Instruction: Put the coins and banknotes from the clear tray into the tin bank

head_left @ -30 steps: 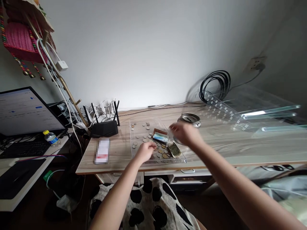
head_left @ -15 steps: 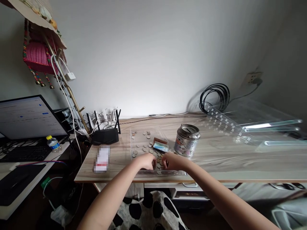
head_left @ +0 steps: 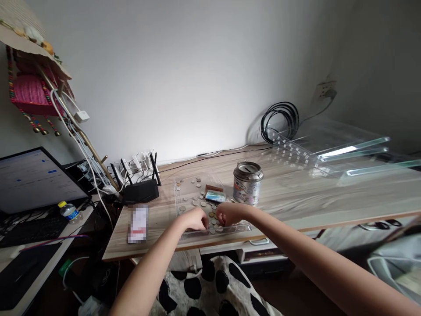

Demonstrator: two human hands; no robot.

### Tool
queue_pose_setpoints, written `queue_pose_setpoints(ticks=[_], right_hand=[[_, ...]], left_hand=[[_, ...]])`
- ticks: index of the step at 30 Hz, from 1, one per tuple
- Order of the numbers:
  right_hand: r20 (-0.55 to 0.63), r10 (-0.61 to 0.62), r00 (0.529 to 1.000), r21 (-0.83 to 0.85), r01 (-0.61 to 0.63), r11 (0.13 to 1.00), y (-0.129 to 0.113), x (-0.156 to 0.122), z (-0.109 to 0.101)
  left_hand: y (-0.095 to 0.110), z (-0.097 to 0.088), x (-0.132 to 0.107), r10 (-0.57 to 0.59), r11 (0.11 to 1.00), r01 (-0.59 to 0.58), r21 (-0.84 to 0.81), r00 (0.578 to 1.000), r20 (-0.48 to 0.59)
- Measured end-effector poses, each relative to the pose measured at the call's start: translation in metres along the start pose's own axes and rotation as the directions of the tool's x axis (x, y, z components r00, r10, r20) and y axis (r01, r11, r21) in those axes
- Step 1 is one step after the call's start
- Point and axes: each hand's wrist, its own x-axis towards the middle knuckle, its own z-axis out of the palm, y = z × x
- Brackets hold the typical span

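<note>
Several coins (head_left: 203, 203) lie scattered in a shallow clear plastic tray (head_left: 187, 189) on the desk. My left hand (head_left: 196, 217) is over the tray's front part, its fingers curled down and closed; whatever they hold is hidden. Close by on the right, my right hand (head_left: 230, 213) bends over the coins with its fingers pinched together, and I cannot make out anything in them. Behind the hands, a small stack of folded banknotes (head_left: 215, 197) rests in the tray. A round metal coin tin (head_left: 247, 184) with a slot in its lid stands upright just right of the tray.
A black router (head_left: 141, 189) and a blurred white-and-red paper (head_left: 138, 224) are left of the tray. Clear plastic panels (head_left: 348, 151) and coiled black cable (head_left: 281, 120) occupy the back right. Farther left are a laptop (head_left: 26, 180) and a small bottle (head_left: 69, 212).
The camera view has tilted and shifted, so the desk now slants. Both hands stay low over the coins in the tray, fingers still curled. The tin and banknotes keep their places.
</note>
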Motion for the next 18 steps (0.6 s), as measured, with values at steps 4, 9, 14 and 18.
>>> queue_pose_setpoints(ticks=[4, 9, 14, 18], right_hand=[[-0.117, 0.028, 0.993, 0.234, 0.000, 0.972, 0.002, -0.003, 0.000], [-0.619, 0.048, 0.784, 0.357, 0.227, 0.906, -0.027, -0.007, -0.005], [-0.712, 0.098, 0.695, 0.110, -0.028, 0.994, -0.059, -0.002, 0.002], [-0.838, 0.093, 0.538, 0.009, -0.157, 0.988, -0.053, -0.022, -0.017]], left_hand=[[0.004, 0.006, -0.002, 0.067, 0.992, -0.071, 0.106, 0.997, 0.040], [0.018, 0.027, -0.002, -0.040, 0.626, -0.204, -0.753, 0.956, -0.292], [0.017, 0.040, 0.003, -0.192, 0.269, -0.138, -0.953, 0.962, -0.193], [0.006, 0.035, 0.006, -0.193, 0.260, -0.055, -0.964, 0.975, -0.108]])
